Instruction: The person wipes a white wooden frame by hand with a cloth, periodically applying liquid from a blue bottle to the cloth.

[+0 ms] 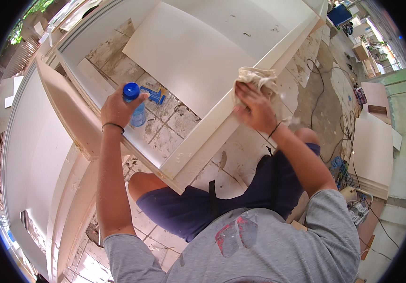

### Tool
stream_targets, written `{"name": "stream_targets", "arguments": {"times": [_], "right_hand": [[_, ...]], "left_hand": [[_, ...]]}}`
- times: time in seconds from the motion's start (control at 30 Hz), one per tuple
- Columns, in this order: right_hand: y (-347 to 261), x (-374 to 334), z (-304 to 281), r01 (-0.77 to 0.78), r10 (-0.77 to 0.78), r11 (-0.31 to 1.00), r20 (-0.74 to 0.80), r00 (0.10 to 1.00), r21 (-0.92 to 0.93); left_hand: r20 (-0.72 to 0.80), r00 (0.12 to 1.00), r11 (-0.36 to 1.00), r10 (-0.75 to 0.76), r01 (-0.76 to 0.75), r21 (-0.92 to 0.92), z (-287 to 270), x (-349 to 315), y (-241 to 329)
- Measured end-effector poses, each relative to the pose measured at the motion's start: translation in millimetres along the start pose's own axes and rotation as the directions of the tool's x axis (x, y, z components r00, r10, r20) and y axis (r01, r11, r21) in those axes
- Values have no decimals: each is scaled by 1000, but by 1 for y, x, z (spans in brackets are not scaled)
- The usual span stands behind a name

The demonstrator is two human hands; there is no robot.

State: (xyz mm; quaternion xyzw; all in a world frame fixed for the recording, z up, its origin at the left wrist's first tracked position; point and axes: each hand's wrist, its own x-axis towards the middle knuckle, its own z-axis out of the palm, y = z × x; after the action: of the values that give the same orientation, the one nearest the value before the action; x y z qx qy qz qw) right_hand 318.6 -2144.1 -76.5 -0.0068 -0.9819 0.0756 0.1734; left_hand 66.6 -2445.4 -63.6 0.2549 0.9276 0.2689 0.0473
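Observation:
My left hand (118,109) is closed around a clear plastic bottle (138,116) with a blue cap, held over the left rail of a white cabinet frame (203,139). Under my right hand (255,107) is a cream cloth (258,75), bunched and pressed against the frame's near rail. Some of that hand is smeared by motion. The near corner of the frame points toward my lap, between my knees. Inside the frame a white panel (188,52) lies at the far side, and dirty floor tiles show beside it.
A blue and yellow packet (155,95) lies on the tiles inside the frame. Curved pale panels (64,108) stand at the left. Cables (346,127) trail over the floor at right, near stacked boards (368,151) and a power tool (357,211).

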Motion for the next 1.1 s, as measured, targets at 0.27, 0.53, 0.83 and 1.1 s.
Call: {"name": "stream_targets", "arguments": {"times": [0.27, 0.53, 0.83, 1.1], "right_hand": [[-1, 13, 12, -177, 172, 984, -231, 958, -1], [44, 28, 6, -327, 291, 938, -253, 923, -114], [31, 29, 5, -290, 279, 956, -172, 945, -43], [27, 25, 10, -244, 236, 969, -195, 952, -20]], "left_hand": [[46, 999, 998, -19, 17, 53, -10, 4, -11], [89, 995, 998, -39, 35, 47, -5, 2, 7], [5, 1000, 1000, -19, 19, -11, 1, 9, -7], [13, 999, 999, -33, 33, -39, 1, 11, -9]]}}
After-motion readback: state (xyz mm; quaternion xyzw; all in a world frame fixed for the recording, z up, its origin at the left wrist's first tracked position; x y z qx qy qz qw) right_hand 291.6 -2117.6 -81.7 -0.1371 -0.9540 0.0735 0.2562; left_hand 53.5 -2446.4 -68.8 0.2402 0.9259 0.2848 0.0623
